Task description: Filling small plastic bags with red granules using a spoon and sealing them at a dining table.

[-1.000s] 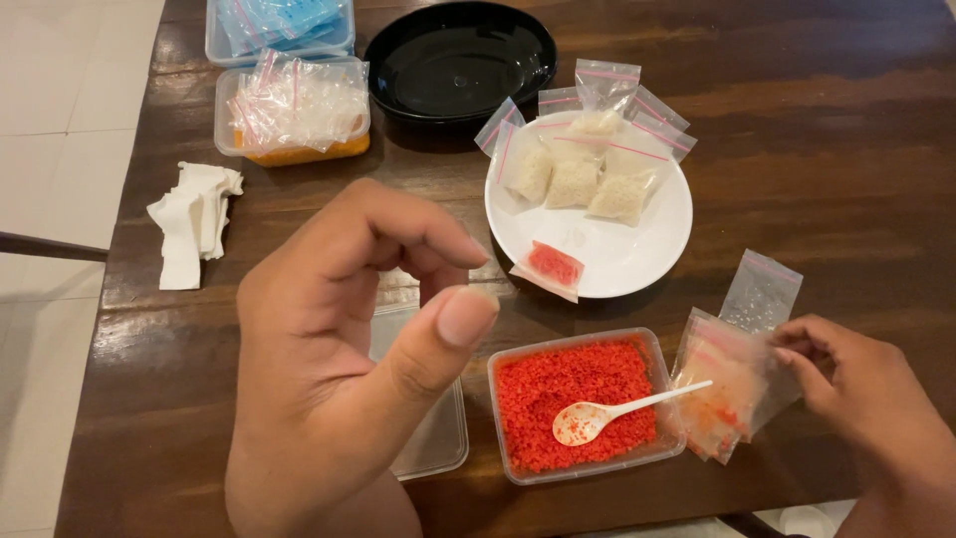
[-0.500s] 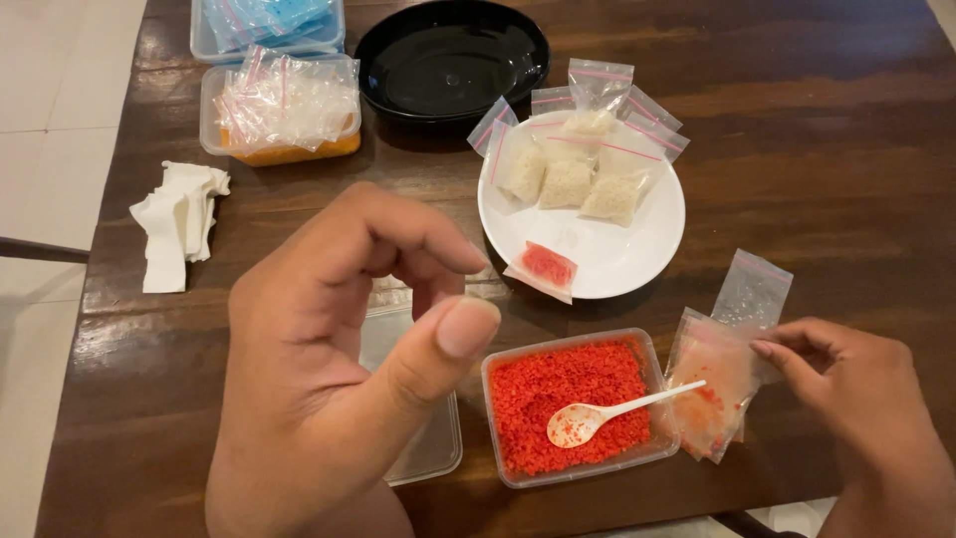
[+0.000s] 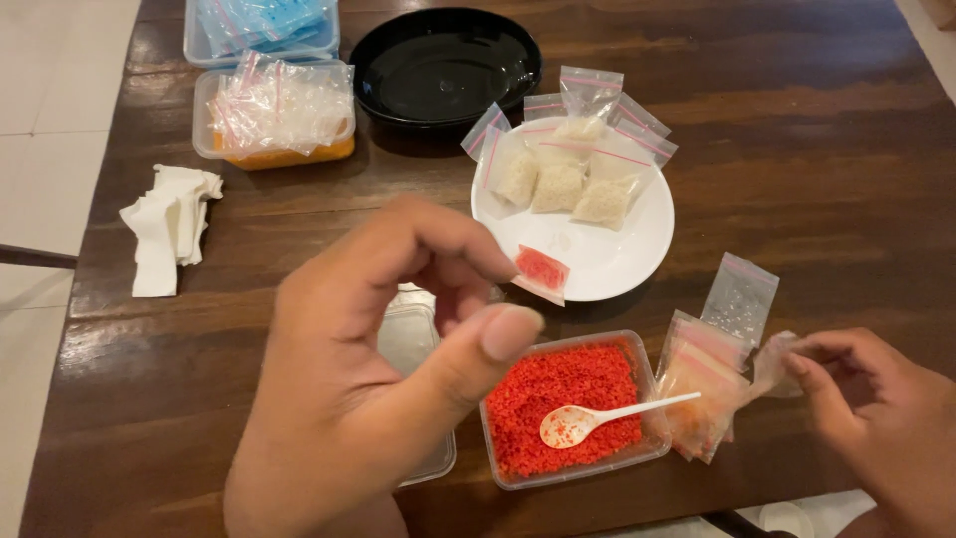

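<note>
My left hand (image 3: 368, 379) is raised close to the camera, fingers curled towards the thumb, holding nothing. My right hand (image 3: 876, 408) pinches a small clear zip bag (image 3: 772, 361) at the table's right edge, just beside a pile of empty zip bags (image 3: 702, 384). A clear tub of red granules (image 3: 563, 403) with a white plastic spoon (image 3: 597, 418) lying in it sits between my hands. Behind it, a white plate (image 3: 607, 254) holds several bags of white grains (image 3: 558, 184) and one bag of red granules (image 3: 541, 269).
A black bowl (image 3: 448, 65) stands at the back. Two clear tubs of zip bags (image 3: 274, 105) are at the back left. A crumpled white tissue (image 3: 164, 229) lies at the left edge. A clear lid (image 3: 413, 344) sits partly hidden behind my left hand on the dark wooden table (image 3: 817, 149).
My left hand has drifted right, nearer the red tub. My right hand has pulled one small bag off the pile and drawn it to the right.
</note>
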